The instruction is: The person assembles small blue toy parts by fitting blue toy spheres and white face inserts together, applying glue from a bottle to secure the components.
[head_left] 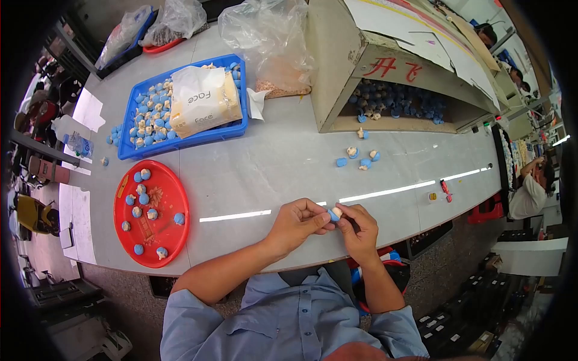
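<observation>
Between my two hands, above the front part of the grey table, is a small blue-and-cream figurine piece (pixel 335 213). My left hand (pixel 298 224) is closed, its thumb and fingertips pinching the piece's blue side. The thumb and fingers of my right hand (pixel 359 233) close on it from the other side, near its cream part. Its finer details are too small to make out. To the left of my hands lies a round red tray (pixel 180 198) with several similar pieces spread over it. Beyond my hands a few loose blue-and-cream pieces (pixel 365 163) rest on the table.
A blue bin (pixel 183 144) full of pieces stands at the far left, a tissue pack (pixel 205 99) on top. At the far right, a box-like shelf (pixel 340 78) holds many more. Clear plastic bags (pixel 265 36) lie behind. A small red tool (pixel 446 191) sits near the right edge.
</observation>
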Demonstrator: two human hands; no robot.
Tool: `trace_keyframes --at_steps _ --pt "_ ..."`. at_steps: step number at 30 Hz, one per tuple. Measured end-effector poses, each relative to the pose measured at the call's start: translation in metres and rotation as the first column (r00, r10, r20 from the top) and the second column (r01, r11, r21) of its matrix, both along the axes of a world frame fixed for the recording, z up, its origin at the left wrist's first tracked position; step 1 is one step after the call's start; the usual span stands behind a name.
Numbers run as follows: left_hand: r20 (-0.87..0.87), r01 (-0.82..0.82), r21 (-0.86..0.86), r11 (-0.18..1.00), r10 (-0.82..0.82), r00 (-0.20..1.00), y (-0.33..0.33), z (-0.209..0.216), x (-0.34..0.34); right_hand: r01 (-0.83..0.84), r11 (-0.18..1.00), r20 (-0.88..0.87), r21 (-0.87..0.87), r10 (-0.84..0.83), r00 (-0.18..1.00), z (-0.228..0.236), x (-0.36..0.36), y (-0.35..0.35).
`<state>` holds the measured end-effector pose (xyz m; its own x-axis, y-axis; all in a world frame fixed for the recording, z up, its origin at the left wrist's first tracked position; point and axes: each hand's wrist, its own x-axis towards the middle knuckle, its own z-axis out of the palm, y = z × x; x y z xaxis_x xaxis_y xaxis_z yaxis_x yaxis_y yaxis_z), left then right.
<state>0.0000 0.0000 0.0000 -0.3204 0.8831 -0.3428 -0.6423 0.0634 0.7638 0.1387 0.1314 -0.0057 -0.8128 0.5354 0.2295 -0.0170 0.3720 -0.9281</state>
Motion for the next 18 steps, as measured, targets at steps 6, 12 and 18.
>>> trace_keyframes --at_steps 6,12,18 --pt "0.017 -0.028 0.007 1.000 0.028 0.999 0.0002 -0.0004 -0.0001 0.022 1.000 -0.010 -0.018 -0.022 1.000 0.0019 -0.0021 -0.0033" --pt "0.036 0.011 0.005 1.000 -0.011 0.999 0.0011 0.0000 -0.0015 0.020 0.999 -0.051 0.028 -0.018 0.999 -0.0004 -0.0017 -0.0016" --pt "0.035 0.034 -0.006 0.999 -0.034 0.999 0.0014 -0.0013 -0.0029 0.049 0.997 -0.066 0.067 -0.045 0.997 0.0031 -0.0015 -0.0036"
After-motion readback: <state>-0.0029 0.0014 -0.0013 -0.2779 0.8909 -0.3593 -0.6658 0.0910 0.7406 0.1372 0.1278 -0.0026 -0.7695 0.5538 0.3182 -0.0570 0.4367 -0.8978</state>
